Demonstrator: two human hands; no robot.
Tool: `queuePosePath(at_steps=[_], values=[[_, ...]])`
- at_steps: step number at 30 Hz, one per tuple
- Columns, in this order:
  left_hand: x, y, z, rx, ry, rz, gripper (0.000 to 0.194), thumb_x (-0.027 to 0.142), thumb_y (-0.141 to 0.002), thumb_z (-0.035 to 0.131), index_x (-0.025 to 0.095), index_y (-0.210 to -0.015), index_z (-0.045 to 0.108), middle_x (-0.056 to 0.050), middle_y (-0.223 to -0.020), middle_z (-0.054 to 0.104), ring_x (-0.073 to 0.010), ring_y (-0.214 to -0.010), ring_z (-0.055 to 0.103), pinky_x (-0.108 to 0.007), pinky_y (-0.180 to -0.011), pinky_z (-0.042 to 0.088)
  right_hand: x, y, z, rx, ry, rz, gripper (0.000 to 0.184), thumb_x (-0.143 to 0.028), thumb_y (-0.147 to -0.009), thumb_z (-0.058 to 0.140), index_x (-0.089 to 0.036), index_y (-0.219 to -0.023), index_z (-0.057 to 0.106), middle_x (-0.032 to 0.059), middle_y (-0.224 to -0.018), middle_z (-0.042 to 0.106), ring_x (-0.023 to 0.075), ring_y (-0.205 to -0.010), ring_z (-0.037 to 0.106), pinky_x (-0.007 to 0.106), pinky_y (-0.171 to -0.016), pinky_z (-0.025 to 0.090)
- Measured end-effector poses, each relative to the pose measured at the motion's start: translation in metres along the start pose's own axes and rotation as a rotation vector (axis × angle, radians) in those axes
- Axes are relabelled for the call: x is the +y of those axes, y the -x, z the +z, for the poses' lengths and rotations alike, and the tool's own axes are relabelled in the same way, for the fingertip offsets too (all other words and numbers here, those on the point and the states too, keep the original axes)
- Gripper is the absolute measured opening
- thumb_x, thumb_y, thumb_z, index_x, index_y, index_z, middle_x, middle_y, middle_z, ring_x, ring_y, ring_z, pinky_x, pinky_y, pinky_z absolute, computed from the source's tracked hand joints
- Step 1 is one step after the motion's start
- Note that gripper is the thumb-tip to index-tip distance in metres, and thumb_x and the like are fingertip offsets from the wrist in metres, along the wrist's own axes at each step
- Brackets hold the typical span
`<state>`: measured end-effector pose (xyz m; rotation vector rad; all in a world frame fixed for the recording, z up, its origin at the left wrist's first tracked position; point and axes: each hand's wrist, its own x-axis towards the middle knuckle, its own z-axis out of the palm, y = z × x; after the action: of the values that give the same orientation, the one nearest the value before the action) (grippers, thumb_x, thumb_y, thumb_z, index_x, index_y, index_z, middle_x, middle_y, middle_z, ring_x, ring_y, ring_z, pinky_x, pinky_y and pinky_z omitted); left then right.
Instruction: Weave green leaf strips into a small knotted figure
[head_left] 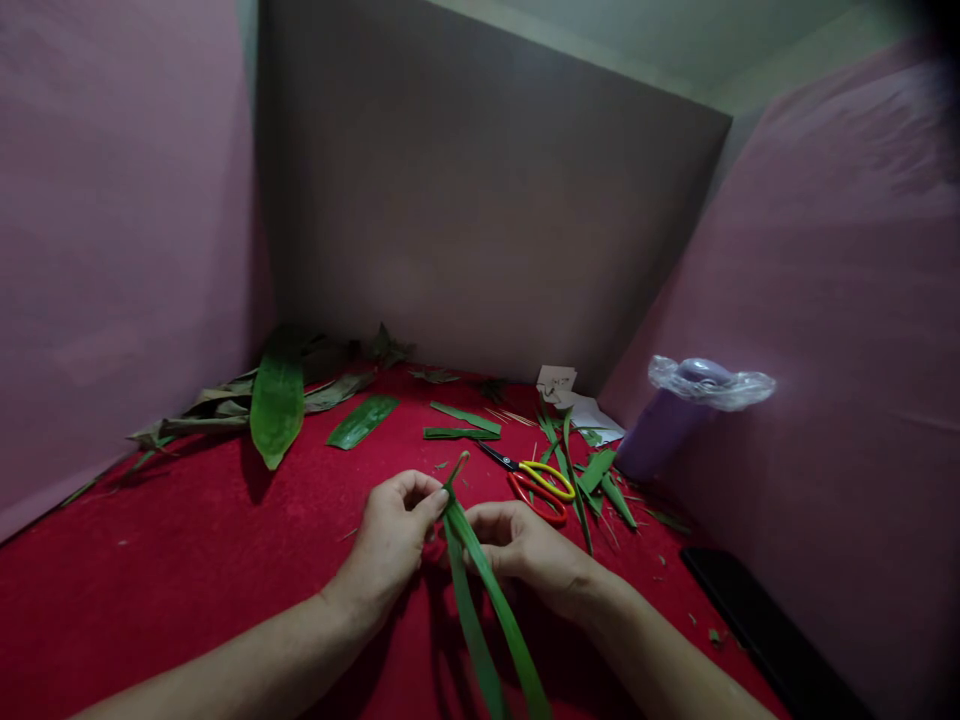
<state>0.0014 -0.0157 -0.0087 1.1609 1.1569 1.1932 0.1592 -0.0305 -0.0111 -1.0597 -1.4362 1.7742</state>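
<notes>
My left hand (pixel 397 535) pinches the top of a long green leaf strip (pixel 501 600) between thumb and forefinger. The strip splits into two blades that hang down toward the front edge of the view. A thin curled stem tip (pixel 459 466) sticks up above the pinch. Close on the right, my right hand (pixel 521 550) has its thumb and fingers closed beside the blades, partly behind them. What its fingertips grip, if anything, is hidden. Just beyond that hand lie scissors (pixel 541 485) with one red and one yellow handle, their dark blades pointing away to the left.
On the red cloth (pixel 187 560) lie a broad leaf (pixel 277 400), a cut leaf piece (pixel 364 421), short strips (pixel 461 433) and leaf scraps (pixel 600 470). A purple container (pixel 660 430) with clear plastic on top stands right, near a black flat object (pixel 750 610). White paper (pixel 592 415) lies behind.
</notes>
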Motion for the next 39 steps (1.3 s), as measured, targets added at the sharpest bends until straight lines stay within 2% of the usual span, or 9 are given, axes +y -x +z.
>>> queuePosePath(at_steps=[5, 9, 11, 15, 19, 30, 34, 37, 39], values=[[-0.001, 0.004, 0.002, -0.030, 0.012, -0.021, 0.015, 0.027, -0.066, 0.061, 0.017, -0.059, 0.053, 0.008, -0.039, 0.046, -0.0058, -0.030, 0.037, -0.018, -0.033, 0.025, -0.001, -0.001, 0.005, 0.007, -0.010, -0.037, 0.035, -0.040, -0.065, 0.072, -0.013, -0.087, 0.063, 0.0001, -0.069, 0.063, 0.0015, -0.039, 0.033, 0.015, -0.035, 0.020], [-0.003, 0.005, 0.003, -0.088, 0.038, -0.020, 0.017, 0.031, -0.067, 0.061, 0.016, -0.061, 0.054, 0.004, -0.042, 0.053, -0.0087, -0.035, 0.045, -0.019, -0.036, 0.030, -0.002, -0.001, 0.008, 0.018, -0.018, -0.085, 0.038, -0.043, -0.065, 0.071, -0.012, -0.085, 0.062, 0.0043, -0.075, 0.066, 0.0047, -0.048, 0.045, 0.016, -0.042, 0.029], [-0.003, 0.006, 0.003, -0.108, 0.046, -0.038, 0.019, 0.033, -0.067, 0.062, 0.016, -0.062, 0.054, 0.003, -0.042, 0.053, -0.0086, -0.034, 0.045, -0.018, -0.035, 0.028, 0.000, -0.003, 0.010, 0.085, -0.023, -0.083, 0.040, -0.045, -0.061, 0.074, -0.011, -0.077, 0.060, 0.0030, -0.066, 0.065, 0.0068, -0.049, 0.049, 0.017, -0.045, 0.032], [-0.006, 0.006, 0.004, -0.104, 0.064, -0.067, 0.023, 0.036, -0.066, 0.062, 0.016, -0.062, 0.052, 0.006, -0.040, 0.048, -0.0055, -0.028, 0.037, -0.016, -0.030, 0.025, 0.005, -0.008, 0.015, 0.204, -0.013, -0.084, 0.044, -0.053, -0.059, 0.071, -0.014, -0.068, 0.054, -0.0025, -0.046, 0.058, 0.0078, -0.042, 0.048, 0.017, -0.043, 0.031], [-0.011, 0.005, 0.005, -0.105, 0.150, -0.112, 0.024, 0.037, -0.063, 0.063, 0.015, -0.062, 0.051, 0.008, -0.038, 0.046, -0.0047, -0.025, 0.036, -0.015, -0.028, 0.025, 0.006, -0.009, 0.016, 0.181, -0.008, -0.125, 0.045, -0.055, -0.060, 0.070, -0.014, -0.065, 0.053, -0.0031, -0.045, 0.056, 0.0081, -0.042, 0.049, 0.018, -0.043, 0.032], [-0.015, 0.003, 0.006, -0.115, 0.184, -0.084, 0.027, 0.038, -0.061, 0.065, 0.014, -0.065, 0.053, 0.006, -0.038, 0.049, -0.0049, -0.024, 0.038, -0.015, -0.027, 0.025, 0.002, -0.004, 0.016, 0.151, -0.013, -0.088, 0.046, -0.055, -0.056, 0.072, -0.014, -0.064, 0.053, -0.0033, -0.045, 0.054, 0.0082, -0.041, 0.048, 0.018, -0.041, 0.031], [-0.014, -0.001, 0.003, -0.145, 0.176, -0.073, 0.025, 0.037, -0.064, 0.064, 0.014, -0.066, 0.052, 0.007, -0.040, 0.049, -0.0050, -0.027, 0.040, -0.015, -0.029, 0.027, 0.004, -0.006, 0.014, 0.205, 0.021, -0.124, 0.045, -0.058, -0.067, 0.062, -0.014, -0.067, 0.054, -0.0028, -0.050, 0.052, 0.0077, -0.045, 0.045, 0.019, -0.044, 0.031], [-0.011, -0.001, 0.003, -0.114, 0.160, -0.039, 0.025, 0.036, -0.065, 0.063, 0.014, -0.065, 0.051, 0.007, -0.042, 0.048, -0.0035, -0.029, 0.037, -0.015, -0.030, 0.027, 0.007, -0.008, 0.011, 0.309, 0.100, -0.225, 0.041, -0.056, -0.077, 0.052, -0.015, -0.070, 0.053, -0.0037, -0.055, 0.047, 0.0075, -0.047, 0.041, 0.020, -0.046, 0.032], [-0.008, 0.000, 0.003, -0.094, 0.142, -0.017, 0.024, 0.036, -0.066, 0.063, 0.015, -0.066, 0.051, 0.008, -0.042, 0.047, -0.0035, -0.030, 0.036, -0.015, -0.031, 0.027, 0.008, -0.009, 0.010, 0.365, 0.195, -0.289, 0.037, -0.052, -0.078, 0.053, -0.016, -0.067, 0.050, -0.0043, -0.057, 0.044, 0.0076, -0.050, 0.039, 0.020, -0.047, 0.032]])
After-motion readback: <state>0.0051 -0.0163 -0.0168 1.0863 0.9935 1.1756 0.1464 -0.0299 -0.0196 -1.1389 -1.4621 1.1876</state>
